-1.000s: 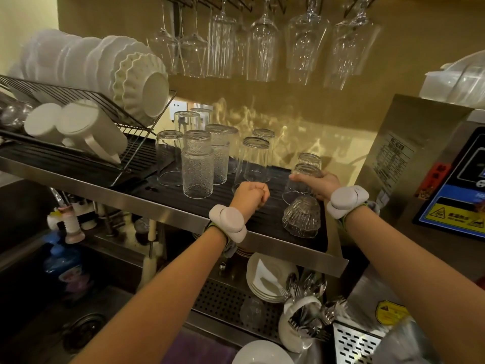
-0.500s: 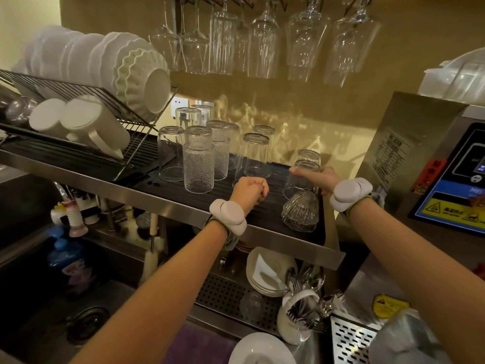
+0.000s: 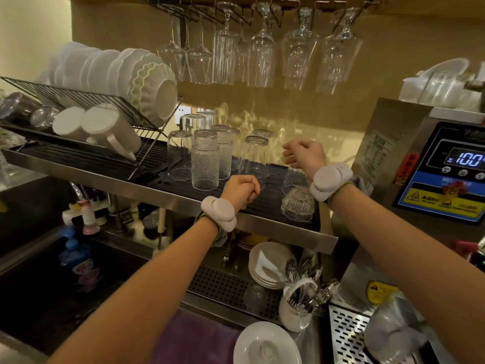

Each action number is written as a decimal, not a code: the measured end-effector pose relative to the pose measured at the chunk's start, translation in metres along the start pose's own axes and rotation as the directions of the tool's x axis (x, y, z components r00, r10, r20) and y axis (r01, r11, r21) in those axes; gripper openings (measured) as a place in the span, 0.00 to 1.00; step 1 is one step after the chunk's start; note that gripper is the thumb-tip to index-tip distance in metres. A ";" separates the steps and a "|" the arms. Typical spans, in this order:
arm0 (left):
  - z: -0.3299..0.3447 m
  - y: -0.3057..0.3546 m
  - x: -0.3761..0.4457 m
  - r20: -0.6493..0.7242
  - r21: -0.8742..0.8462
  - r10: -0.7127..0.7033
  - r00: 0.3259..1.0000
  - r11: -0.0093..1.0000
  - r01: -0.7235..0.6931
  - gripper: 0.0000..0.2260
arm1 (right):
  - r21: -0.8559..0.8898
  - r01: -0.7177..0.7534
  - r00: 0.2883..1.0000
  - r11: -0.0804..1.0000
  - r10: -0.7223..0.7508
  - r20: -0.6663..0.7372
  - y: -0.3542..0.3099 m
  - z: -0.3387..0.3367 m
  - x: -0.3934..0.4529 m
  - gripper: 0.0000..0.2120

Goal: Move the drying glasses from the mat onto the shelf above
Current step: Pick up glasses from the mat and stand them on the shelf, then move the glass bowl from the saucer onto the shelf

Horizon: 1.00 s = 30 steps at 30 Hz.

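Right hand hovers, fingers loosely curled and empty, above the clear upturned tumbler on the ribbed black shelf mat. Left hand fisted, empty. Release fully before withdrawing; avoid neighbouring glasses.

Both arms extended forward. Left hand curled in fist, holding nothing. Right hand raised higher, fingers loosely curled, empty.
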State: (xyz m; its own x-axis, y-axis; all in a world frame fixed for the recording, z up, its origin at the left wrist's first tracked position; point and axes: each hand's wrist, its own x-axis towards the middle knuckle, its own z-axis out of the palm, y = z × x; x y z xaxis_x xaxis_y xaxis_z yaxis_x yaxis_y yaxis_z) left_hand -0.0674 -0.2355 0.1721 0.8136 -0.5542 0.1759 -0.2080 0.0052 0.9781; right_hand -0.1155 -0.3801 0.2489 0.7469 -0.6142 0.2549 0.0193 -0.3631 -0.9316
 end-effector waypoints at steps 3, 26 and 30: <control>-0.011 0.002 -0.013 -0.014 -0.015 0.008 1.000 1.000 -0.009 0.18 | 0.068 -0.005 0.993 0.998 -0.003 0.119 -0.001 0.013 -0.022 0.08; -0.021 -0.048 -0.074 -0.053 0.011 -0.197 0.979 0.980 0.198 0.14 | 0.299 -0.154 0.843 0.942 -0.033 0.537 0.057 0.071 -0.111 0.09; -0.020 -0.064 -0.083 -0.018 0.020 -0.252 0.968 0.967 0.252 0.15 | 0.294 -0.253 0.801 0.922 0.028 0.599 0.074 0.072 -0.123 0.08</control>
State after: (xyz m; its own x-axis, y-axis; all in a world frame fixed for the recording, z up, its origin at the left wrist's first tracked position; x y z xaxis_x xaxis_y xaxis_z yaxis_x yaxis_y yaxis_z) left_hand -0.1109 -0.1734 0.0966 0.8493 -0.5227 -0.0743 -0.0070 -0.1519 0.9884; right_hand -0.1575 -0.2811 0.1298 0.9963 -0.0826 0.0224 0.0247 0.0270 -0.9993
